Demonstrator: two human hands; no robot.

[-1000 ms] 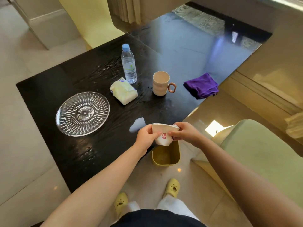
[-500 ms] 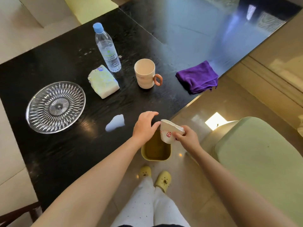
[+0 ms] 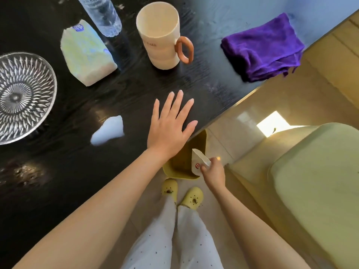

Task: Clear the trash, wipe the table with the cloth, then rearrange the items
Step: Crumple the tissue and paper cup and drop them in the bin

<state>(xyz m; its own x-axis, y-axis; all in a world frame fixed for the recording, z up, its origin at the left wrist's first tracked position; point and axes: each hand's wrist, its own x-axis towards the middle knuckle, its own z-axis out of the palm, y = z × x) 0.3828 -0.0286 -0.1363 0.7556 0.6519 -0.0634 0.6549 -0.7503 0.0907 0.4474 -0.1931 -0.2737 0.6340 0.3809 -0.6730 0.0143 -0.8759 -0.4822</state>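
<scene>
Pinching crushed cup [image 3: 197, 161] in right hand [image 3: 213, 173] just above bin [image 3: 175, 175] on floor, so drop should land inside. Left hand [image 3: 171, 126] flat, fingers spread, holding nothing, over worktop [image 3: 136, 84] edge, likely bracing. Scrap [image 3: 108, 131] lies beside it, probably next. Cloth [image 3: 262, 49] sits at far edge for wiping.

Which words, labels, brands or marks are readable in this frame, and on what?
Nothing reads clearly enough to quote.
On the mug: small brown lettering, too blurred.
On the water bottle: label lettering cut off at the frame's top, unreadable.
On the tissue pack: blue logos, too blurred.
On the paper cup in the right hand: red seal-like mark, not legible.
</scene>
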